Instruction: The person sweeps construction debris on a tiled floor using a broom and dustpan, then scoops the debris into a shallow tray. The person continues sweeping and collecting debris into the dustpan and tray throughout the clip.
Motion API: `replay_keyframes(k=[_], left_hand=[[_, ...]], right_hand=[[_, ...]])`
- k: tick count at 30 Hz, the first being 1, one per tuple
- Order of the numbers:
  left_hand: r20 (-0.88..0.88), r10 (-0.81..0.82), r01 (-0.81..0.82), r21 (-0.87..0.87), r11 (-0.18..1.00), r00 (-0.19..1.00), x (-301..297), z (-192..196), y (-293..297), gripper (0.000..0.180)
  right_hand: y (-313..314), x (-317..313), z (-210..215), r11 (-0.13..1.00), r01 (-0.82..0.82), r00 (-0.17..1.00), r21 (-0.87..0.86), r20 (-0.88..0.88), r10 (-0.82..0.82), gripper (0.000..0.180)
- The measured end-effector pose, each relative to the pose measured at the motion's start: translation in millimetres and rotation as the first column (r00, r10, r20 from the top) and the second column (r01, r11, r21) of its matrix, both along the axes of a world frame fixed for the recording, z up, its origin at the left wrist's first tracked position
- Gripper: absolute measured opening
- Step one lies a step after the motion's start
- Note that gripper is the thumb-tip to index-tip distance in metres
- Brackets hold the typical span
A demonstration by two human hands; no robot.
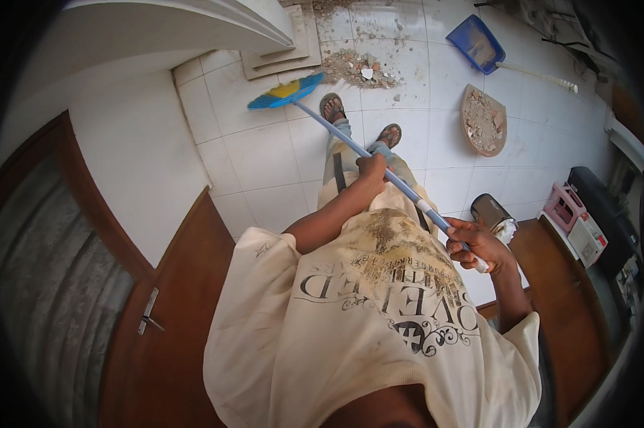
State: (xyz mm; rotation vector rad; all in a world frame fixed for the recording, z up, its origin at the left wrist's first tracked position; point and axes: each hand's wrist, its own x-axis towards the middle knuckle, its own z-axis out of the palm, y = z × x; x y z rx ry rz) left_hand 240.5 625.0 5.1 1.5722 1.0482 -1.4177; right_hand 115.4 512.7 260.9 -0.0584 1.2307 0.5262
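Far left, a brown wooden door with a metal handle, below a white wall. Next to it, across the white tiled floor, a blue and yellow broom head lying near the upper left stretch of tiles, just left of a pile of rubble and close beside it, bristle side turned toward the debris. From that head, a blue broom handle running down and to the right, long axis slanting from the upper left to the lower right, passing over two sandalled feet. Left hand wrapped around the middle of the handle, fingers curled tight and pressed together, nearer to the head and to the rubble. Right hand closed around the white top end of the handle, fingers folded over it, farther from the head. Rubble thus up and slightly left of both hands, in line beyond the head. Further right, a tan pan-shaped tray filled with debris on the tiles, a blue dustpan with a white handle near the upper edge, a metal tin beside the right hand, and a pink basket at the far right.
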Motion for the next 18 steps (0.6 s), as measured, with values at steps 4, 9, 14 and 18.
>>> replay_keyframes(k=[4, 9, 14, 18], left_hand=[[0.018, 0.080, -0.079, -0.059, 0.995, 0.997, 47, -5, 44, 0.012], [0.067, -0.003, 0.003, 0.007, 1.000, 0.998, 97, -76, 49, 0.007], [0.010, -0.107, 0.107, -0.091, 0.990, 0.994, 21, -116, 26, 0.012], [-0.136, -0.143, 0.114, -0.201, 0.973, 0.980, -45, -94, 2, 0.022]], right_hand=[[7, 14, -29, 0.965, -0.252, 0.954, -0.070, 0.153, 0.260, 0.034], [36, 49, -114, 0.979, -0.177, 0.958, -0.100, 0.212, 0.195, 0.036], [50, 5, -105, 0.964, -0.129, 0.983, -0.233, 0.098, 0.155, 0.040], [37, -51, -69, 0.895, -0.328, 0.941, -0.304, -0.020, 0.338, 0.045]])
